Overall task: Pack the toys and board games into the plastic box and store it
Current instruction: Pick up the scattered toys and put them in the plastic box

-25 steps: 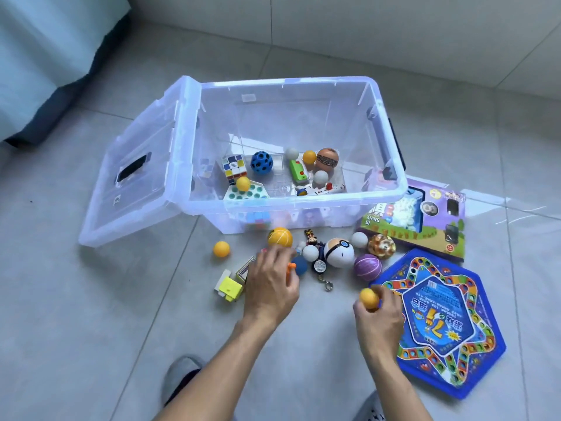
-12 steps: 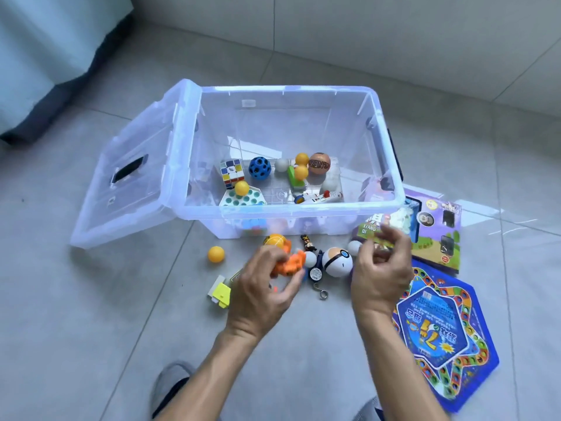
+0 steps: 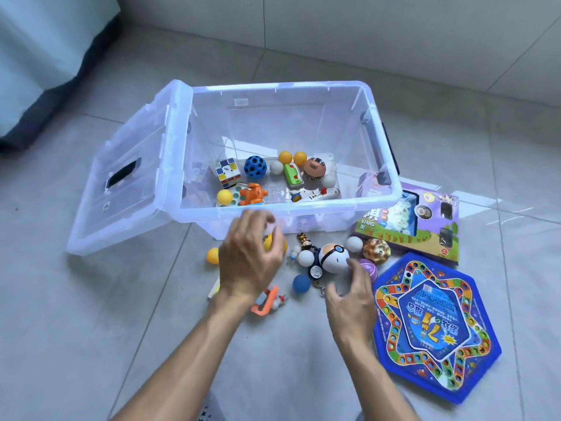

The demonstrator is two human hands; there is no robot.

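The clear plastic box (image 3: 303, 209) stands open on the floor, holding a puzzle cube (image 3: 227, 173), a blue holed ball (image 3: 255, 167), an orange toy (image 3: 253, 194) and several small balls. In front of it lie a red-and-white ball toy (image 3: 334, 258), a blue ball (image 3: 301, 283), a purple ball (image 3: 370, 267), a gold ball (image 3: 376, 250) and an orange-white toy (image 3: 268, 302). My left hand (image 3: 249, 262) hovers empty over a yellow ball (image 3: 270, 243), fingers apart. My right hand (image 3: 349, 296) is open, its fingertips at the red-and-white ball toy.
The box's lid (image 3: 127, 177) hangs open on its left side. A blue hexagonal game board (image 3: 434, 326) and a purple board-game box (image 3: 419, 223) lie at the right. A bed edge (image 3: 45, 71) is at far left, a wall behind.
The orange toy left my left hand and now lies in the box, as does the yellow ball from my right hand. Both hands came back down to the toys on the floor.
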